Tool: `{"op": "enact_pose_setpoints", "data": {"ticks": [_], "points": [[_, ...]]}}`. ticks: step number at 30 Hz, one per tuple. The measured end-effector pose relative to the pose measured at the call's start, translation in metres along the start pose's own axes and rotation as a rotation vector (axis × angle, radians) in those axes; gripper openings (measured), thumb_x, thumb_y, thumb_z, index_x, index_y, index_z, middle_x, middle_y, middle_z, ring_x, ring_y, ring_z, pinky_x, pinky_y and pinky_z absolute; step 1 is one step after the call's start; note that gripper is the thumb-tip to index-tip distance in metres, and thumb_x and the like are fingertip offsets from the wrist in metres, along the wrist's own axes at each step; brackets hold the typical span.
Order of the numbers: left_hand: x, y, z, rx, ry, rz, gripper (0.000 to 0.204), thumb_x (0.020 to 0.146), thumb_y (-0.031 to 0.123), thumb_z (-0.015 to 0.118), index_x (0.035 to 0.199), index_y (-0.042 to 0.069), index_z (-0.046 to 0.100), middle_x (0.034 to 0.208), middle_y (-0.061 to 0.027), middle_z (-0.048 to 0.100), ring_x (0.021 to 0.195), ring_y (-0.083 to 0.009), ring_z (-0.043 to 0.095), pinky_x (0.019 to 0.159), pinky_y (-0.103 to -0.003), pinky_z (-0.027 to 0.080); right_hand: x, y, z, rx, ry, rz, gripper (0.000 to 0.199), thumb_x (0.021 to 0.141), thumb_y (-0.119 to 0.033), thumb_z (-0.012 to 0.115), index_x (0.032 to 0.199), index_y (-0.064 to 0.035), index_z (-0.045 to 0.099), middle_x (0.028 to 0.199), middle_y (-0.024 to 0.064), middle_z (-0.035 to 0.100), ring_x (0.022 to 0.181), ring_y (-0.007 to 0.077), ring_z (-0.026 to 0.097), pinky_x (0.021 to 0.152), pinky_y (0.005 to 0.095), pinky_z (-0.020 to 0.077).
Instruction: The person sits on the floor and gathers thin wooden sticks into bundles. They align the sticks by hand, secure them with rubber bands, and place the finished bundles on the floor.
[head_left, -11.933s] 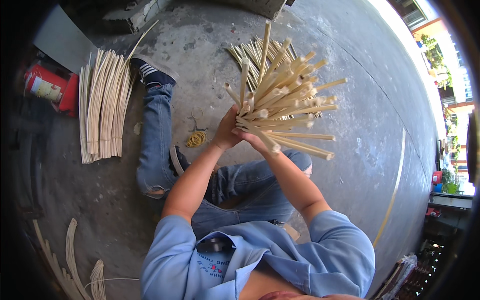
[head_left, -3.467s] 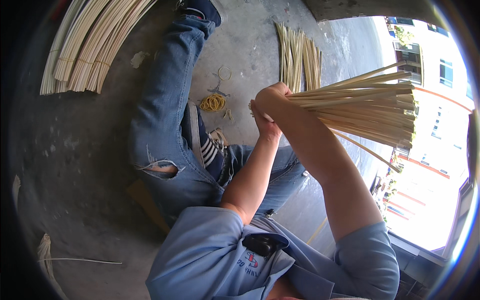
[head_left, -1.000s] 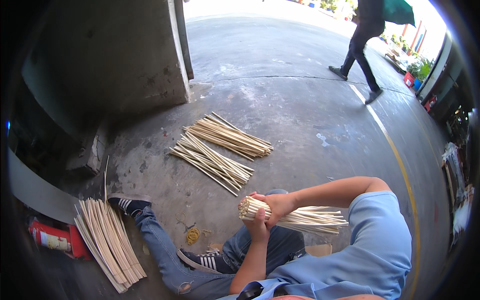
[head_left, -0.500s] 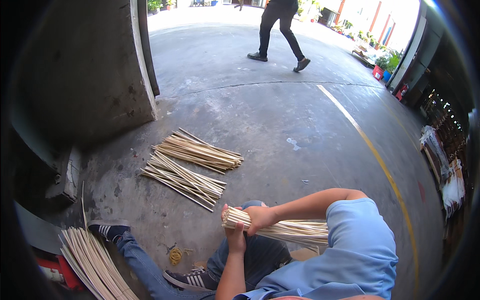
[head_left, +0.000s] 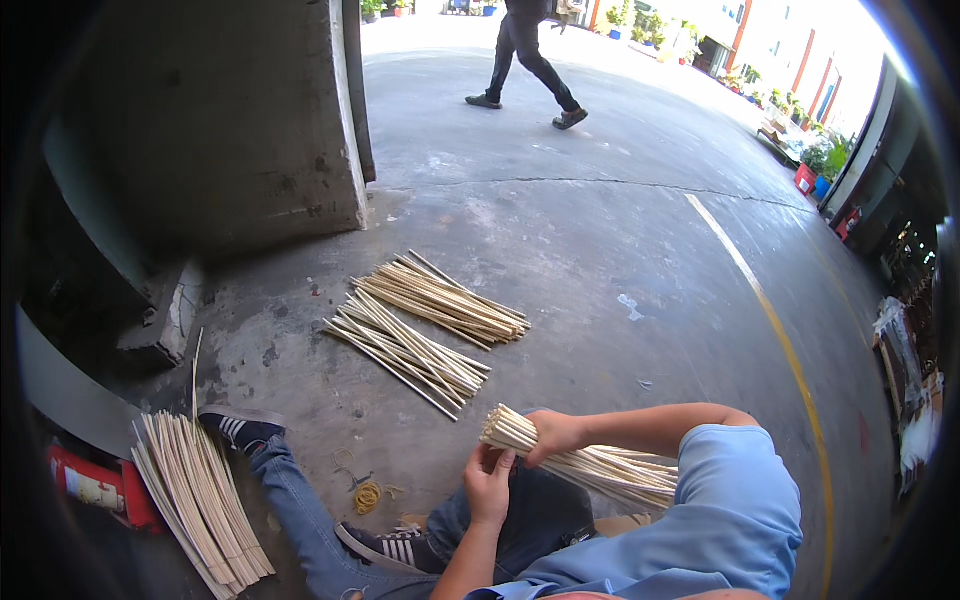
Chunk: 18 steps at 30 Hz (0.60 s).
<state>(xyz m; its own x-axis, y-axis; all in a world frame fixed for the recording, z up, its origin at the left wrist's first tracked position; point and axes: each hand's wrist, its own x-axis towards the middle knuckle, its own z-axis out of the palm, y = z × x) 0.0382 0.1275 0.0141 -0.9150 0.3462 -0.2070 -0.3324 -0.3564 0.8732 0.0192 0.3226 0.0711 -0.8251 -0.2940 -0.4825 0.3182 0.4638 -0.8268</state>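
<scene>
A bundle of thin pale wooden sticks (head_left: 620, 474) lies slantwise over my bent leg, its even ends toward the left. My right hand (head_left: 556, 437) is wrapped around the bundle a little behind those ends. Just below the ends, my left hand (head_left: 489, 487) is closed with its thumb up against the curled fingers. Whatever it pinches is hidden. Beyond my hands, two loose heaps of similar sticks lie on the floor, a nearer heap (head_left: 408, 352) and a farther heap (head_left: 445, 302). A coil of yellowish rubber bands (head_left: 368, 497) rests beside my shoe.
At the left stands a large stack of long sticks (head_left: 200, 500) beside a red fire extinguisher (head_left: 92, 484). A concrete wall (head_left: 230, 130) rises at the upper left. Another person's legs (head_left: 528, 60) walk past far ahead. Plastic-wrapped goods (head_left: 905, 380) line the right side.
My left hand has come down off the bundle's end and closed below it. My right hand keeps its hold. The view has shifted, and the walking person has moved left.
</scene>
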Motion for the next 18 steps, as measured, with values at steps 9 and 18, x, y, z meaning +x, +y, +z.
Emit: {"op": "enact_pose_setpoints", "data": {"ticks": [9,18], "points": [[-0.001,0.001,0.001,-0.063,-0.014,-0.006,0.041,0.097,0.013,0.072,0.132,0.001,0.054,0.102,-0.0042,0.068,0.086,-0.0114,0.063,0.074,-0.028,0.050,-0.002,-0.004,0.004,0.112,-0.032,0.013,0.043,0.071,-0.008,0.080,0.111,-0.0009,0.067,0.094,0.0086,0.074,0.082,0.0155,0.070,0.075,0.0312,0.0581],[0.002,0.001,-0.001,-0.192,-0.018,-0.066,0.042,0.097,0.012,0.071,0.133,0.005,0.050,0.097,-0.0045,0.068,0.082,-0.0098,0.062,0.071,-0.026,0.050,0.009,-0.006,-0.005,0.111,-0.029,-0.015,0.044,0.072,-0.005,0.079,0.114,-0.0005,0.066,0.094,0.0083,0.073,0.085,0.0155,0.070,0.078,0.0315,0.0581]]}}
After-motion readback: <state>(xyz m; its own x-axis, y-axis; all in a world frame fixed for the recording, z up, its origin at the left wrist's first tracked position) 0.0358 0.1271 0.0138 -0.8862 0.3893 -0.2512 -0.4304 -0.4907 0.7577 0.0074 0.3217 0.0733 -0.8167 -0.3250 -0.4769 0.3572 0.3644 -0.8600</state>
